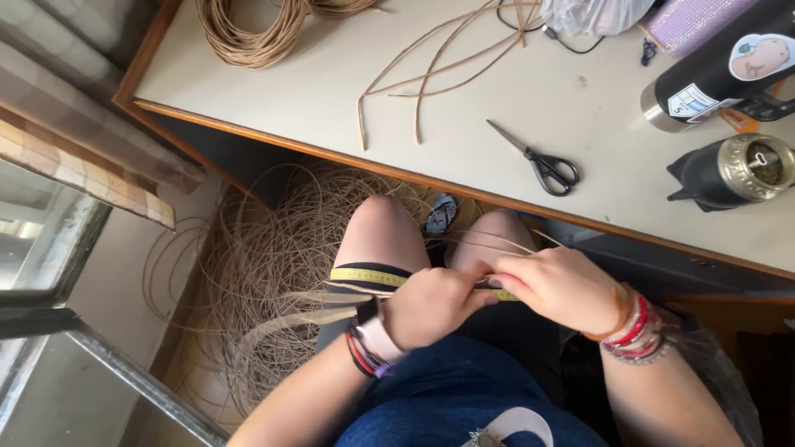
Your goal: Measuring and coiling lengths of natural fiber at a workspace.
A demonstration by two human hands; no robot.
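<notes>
**A:** Seated at a table (331,99), a person works pale cane strands (331,294) against a yellow measuring tape (364,276) laid across the lap. The left hand (431,306) is clenched over strands and tape; the right hand (559,290) pinches the same bundle just beside it.

**B:** And the risk?

**A:** Likely a tangle: the strands trail left into a loose heap of cane (273,265) on the floor, so a tug could snag them or drag the tape askew. Further right, scissors (542,161) lie on the table, well apart.

**B:** What stays unclear?

**A:** The fingertips hide the pinch point, so where tape meets strand cannot be told. A cane coil (248,33) and a dark bottle (720,66) are cut off at the top edge.
</notes>
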